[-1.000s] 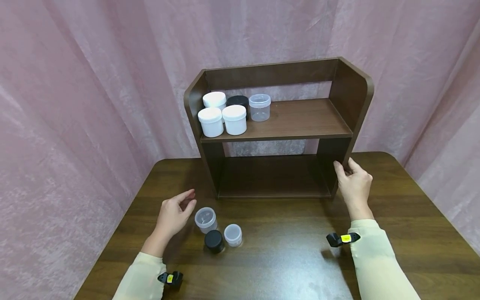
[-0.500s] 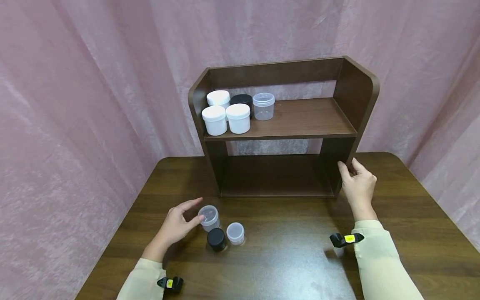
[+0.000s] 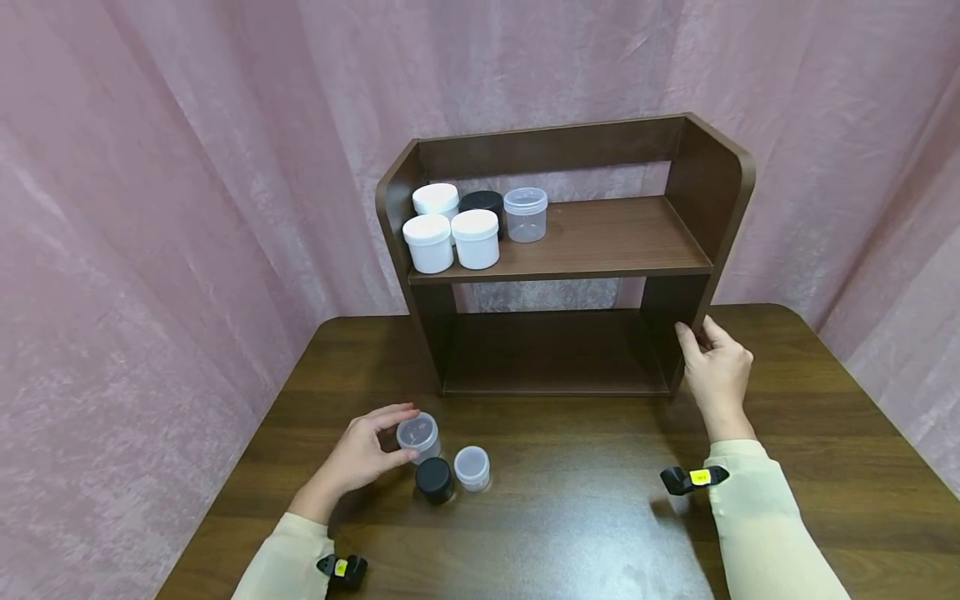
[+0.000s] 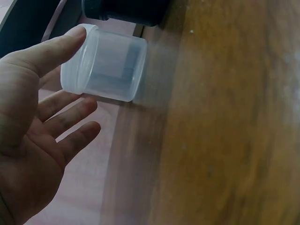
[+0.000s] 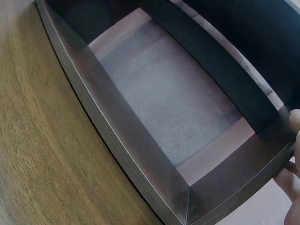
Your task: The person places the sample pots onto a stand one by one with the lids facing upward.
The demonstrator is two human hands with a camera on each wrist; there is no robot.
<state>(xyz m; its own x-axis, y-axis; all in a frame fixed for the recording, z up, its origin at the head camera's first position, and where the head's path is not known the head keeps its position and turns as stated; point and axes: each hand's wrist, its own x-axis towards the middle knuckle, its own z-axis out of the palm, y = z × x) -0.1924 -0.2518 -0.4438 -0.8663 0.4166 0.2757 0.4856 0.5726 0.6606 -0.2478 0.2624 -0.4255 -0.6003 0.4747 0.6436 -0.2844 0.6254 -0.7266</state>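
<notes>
My left hand [image 3: 363, 450] is around the lid of a clear plastic jar [image 3: 420, 433], thumb on the near side and fingers on the far side. In the left wrist view, the thumb touches the lid of this clear jar [image 4: 117, 65]; part of the fingers is hidden behind it. Right beside it on the table stand a small black-lidded jar [image 3: 434, 479] and a small frosted jar [image 3: 472, 467]. My right hand [image 3: 717, 371] grips the right side panel of a brown two-tier shelf [image 3: 600, 273], thumb inside, fingers outside.
On the upper tier, toward the left, stand white jars [image 3: 476, 240], a black jar [image 3: 482, 202] and another clear jar [image 3: 526, 217]. The lower tier [image 3: 555, 350] is a dark board close to the wooden table [image 3: 570, 500]. A pink curtain [image 3: 300, 167] hangs behind.
My left hand has moved right and closed its thumb and fingers about the clear jar's lid. The right hand keeps its grip on the shelf. The view has shifted slightly.
</notes>
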